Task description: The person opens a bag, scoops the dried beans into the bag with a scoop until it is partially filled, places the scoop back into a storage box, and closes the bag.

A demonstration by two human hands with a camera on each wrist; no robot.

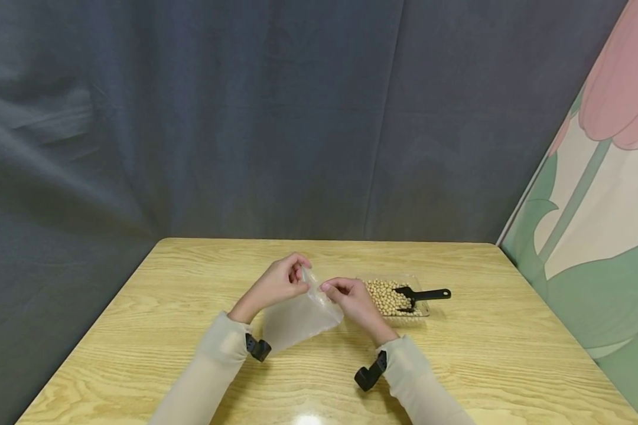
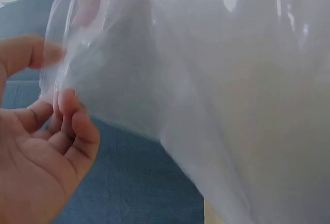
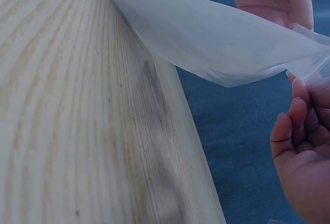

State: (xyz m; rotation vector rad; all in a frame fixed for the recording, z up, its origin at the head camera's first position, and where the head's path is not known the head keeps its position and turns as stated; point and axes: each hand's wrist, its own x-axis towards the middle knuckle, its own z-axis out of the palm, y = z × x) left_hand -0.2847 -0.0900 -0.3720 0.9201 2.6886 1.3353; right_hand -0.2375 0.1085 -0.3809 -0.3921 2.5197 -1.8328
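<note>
A translucent zip-lock bag [image 1: 300, 319] hangs tilted above the table between my two hands. With curled fingers and thumb, my left hand [image 1: 276, 284] pinches one end of its top edge. My right hand [image 1: 354, 302] pinches the same edge farther right. In the left wrist view the bag [image 2: 206, 79] spreads wide, and the left hand [image 2: 46, 146] grips its ridged seal strip. The right wrist view shows the bag [image 3: 206, 38] slanting down toward the table, its edge between the fingers of the right hand [image 3: 309, 152]. No contents are visible in the bag.
Right of my right hand stands a clear plastic box [image 1: 401, 319] of round tan beans [image 1: 384, 297]. A black scoop [image 1: 430, 294] lies in the beans, its handle sticking out over the right rim. The wooden table [image 1: 510, 354] ends at a dark curtain [image 1: 298, 147] behind.
</note>
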